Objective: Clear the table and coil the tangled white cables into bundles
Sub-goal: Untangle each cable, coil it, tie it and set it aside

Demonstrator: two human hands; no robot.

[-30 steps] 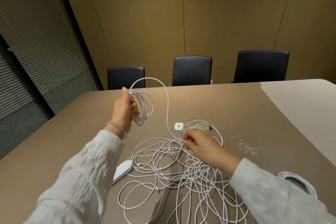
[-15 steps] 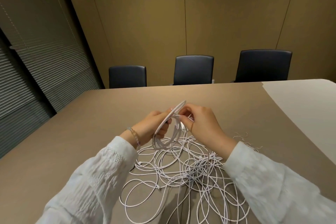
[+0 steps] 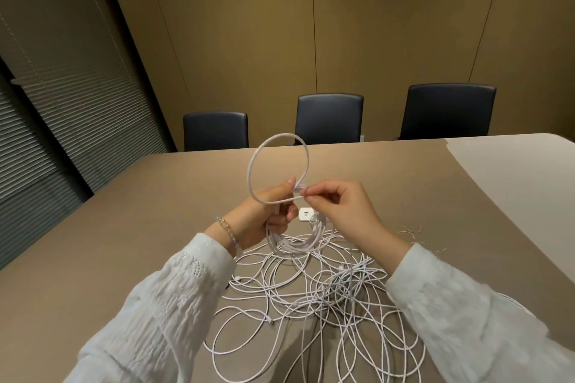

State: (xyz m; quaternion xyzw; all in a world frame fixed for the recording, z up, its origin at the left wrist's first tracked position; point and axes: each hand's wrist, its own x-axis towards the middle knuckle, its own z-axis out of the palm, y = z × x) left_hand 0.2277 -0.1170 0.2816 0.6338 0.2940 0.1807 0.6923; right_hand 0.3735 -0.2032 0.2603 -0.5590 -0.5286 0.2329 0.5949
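A tangle of white cables (image 3: 326, 298) sprawls over the brown table (image 3: 140, 227) just in front of me. My left hand (image 3: 264, 214) grips a coiled bundle of white cable (image 3: 295, 242) that hangs down from its fingers, above the tangle. One strand rises from that hand in a round loop (image 3: 278, 165). My right hand (image 3: 339, 211) pinches the end of this loop right beside my left thumb. Both hands are raised over the table's middle.
A small white charger plug (image 3: 306, 214) lies on the table behind the hands. Thin wire ties (image 3: 413, 232) lie scattered to the right. Three dark chairs (image 3: 329, 118) line the far edge. A lighter table section (image 3: 529, 180) adjoins at right.
My left hand came down and toward the middle with its coil. My right hand left the tangle, rose to meet it, and now pinches a cable strand formed into a loop above the hands.
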